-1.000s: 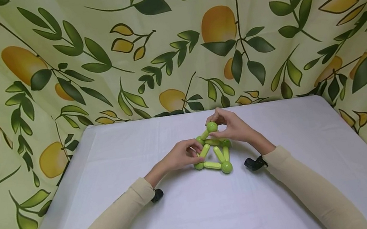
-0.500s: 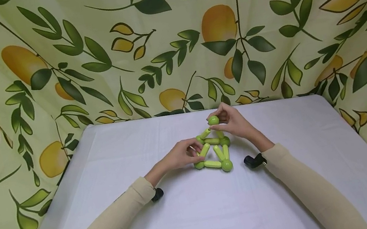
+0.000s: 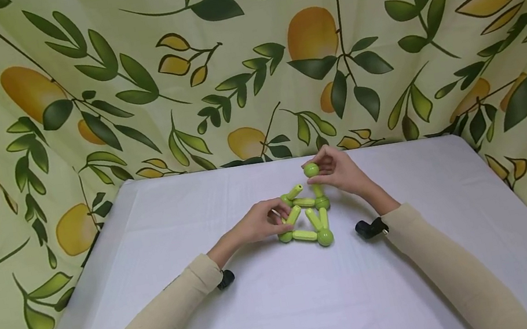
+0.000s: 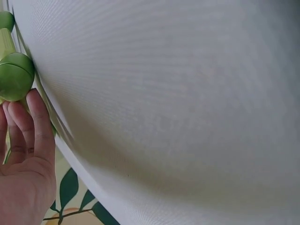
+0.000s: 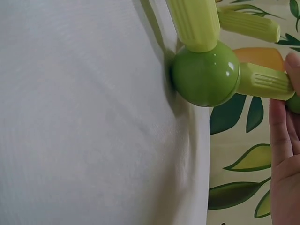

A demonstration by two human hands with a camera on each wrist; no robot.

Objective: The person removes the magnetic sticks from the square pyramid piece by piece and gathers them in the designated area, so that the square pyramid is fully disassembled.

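Observation:
A light-green toy frame of balls and ribbed rods rests on the white-covered table, its base a four-sided ring. From the corner balls, several rods slant up. At the front left corner my left hand grips the frame, its fingertips against the corner ball. Above the back right corner ball, my right hand pinches a rod near its upper end, just under a top ball. The back left rod slants up with a bare tip.
A white cloth covers the table. Behind and beside it hangs a curtain with a leaf and fruit print. Small black cameras are strapped at both wrists.
My right hand has moved up and to the right with the top ball, away from the tip of the back left rod. The left hand has stayed in place.

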